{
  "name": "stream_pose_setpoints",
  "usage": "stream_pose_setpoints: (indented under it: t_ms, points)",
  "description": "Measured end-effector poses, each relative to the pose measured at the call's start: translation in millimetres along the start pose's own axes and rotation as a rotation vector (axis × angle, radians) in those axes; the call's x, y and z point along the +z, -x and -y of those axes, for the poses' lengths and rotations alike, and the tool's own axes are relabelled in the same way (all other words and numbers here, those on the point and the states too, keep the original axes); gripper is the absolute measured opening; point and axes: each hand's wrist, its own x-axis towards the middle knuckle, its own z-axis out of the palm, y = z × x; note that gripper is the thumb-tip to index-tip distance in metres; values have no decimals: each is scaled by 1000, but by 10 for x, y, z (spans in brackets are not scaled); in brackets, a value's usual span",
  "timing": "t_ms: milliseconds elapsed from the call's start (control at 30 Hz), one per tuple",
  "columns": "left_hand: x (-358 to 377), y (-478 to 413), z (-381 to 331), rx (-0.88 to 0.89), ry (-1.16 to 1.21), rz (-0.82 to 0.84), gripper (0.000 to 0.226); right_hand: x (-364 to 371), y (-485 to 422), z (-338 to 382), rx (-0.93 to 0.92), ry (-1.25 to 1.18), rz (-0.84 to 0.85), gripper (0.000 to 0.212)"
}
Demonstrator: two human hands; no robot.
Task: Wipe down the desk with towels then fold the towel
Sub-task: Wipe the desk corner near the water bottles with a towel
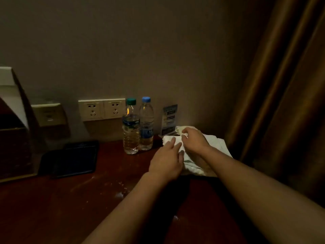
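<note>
White towel (218, 145) sat bunched at the desk's (70, 208) far right corner. Left hand (167, 161) pressed it down with straight, close-together fingers, probably anchoring it, while right hand (195, 141) fingers pinched a fold.

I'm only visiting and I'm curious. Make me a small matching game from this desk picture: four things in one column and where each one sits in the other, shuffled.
Things
1. green-capped bottle
2. white towel
3. black tray
4. card stand

Places
A. at the right end of the desk, with the left hand and right hand on it
B. flat on the desk, left of both bottles
C. against the wall, just behind the towel
D. immediately left of the blue-capped bottle

Pairs: 1-D, 2-A, 3-B, 4-C
</note>
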Motion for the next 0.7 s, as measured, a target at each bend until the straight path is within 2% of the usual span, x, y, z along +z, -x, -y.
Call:
stream_pose_setpoints:
  t_ms: [133, 267, 433, 500, 600, 700]
  points:
    - [176, -161, 57, -1, -92, 176, 44, 140, -299, -198, 151, 80, 94, 46]
    - [159, -370, 160, -27, -109, 88, 51, 220, -576, -226, 243, 66, 28, 50]
    - [218, -537, 219, -20, -257, 161, 50, 307, -800, -309, 360, 150, 56, 74]
    - [244, -541, 200, -35, -316, 206, 62, 350, -855, -333, 369, 193, 14, 62]
    - [212, -546, 146, -56, -363, 291, 101, 366, -855, -309, 325, 256, -72, 36]
    - [239, -508, 112, -51, -405, 277, 113, 381, -796, -343, 295, 155, -180, 25]
